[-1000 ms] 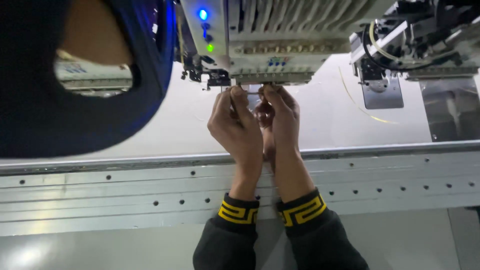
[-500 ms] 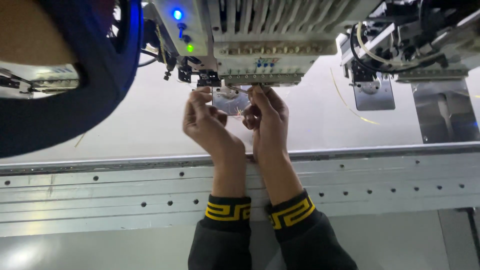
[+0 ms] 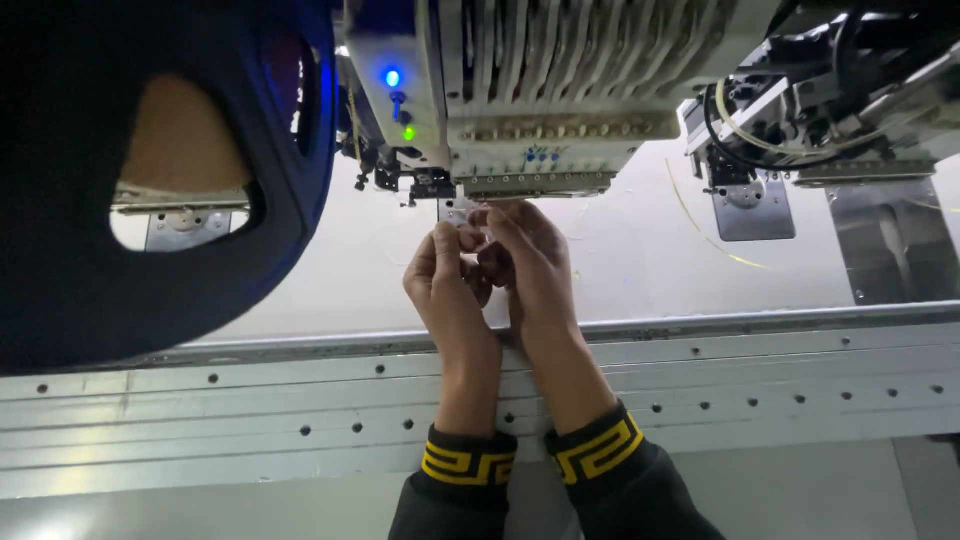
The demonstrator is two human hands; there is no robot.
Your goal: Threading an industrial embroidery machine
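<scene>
Pale bench (image 3: 300, 290) spread beneath and beyond both hands, with a grey bolted metal rail (image 3: 750, 375) crossing under the wrists. Dark padded frame (image 3: 150, 150) well off to the left. Embroidery machine head (image 3: 530, 110) directly above the fingertips. Left hand (image 3: 448, 290) and right hand (image 3: 530, 265) side by side, touching, fingers pinched around a small metal presser part (image 3: 455, 212) under the needle row; exact grip unclear.

Dim cool light, glare on metal rail (image 3: 700, 400), dark blurred shape left
</scene>
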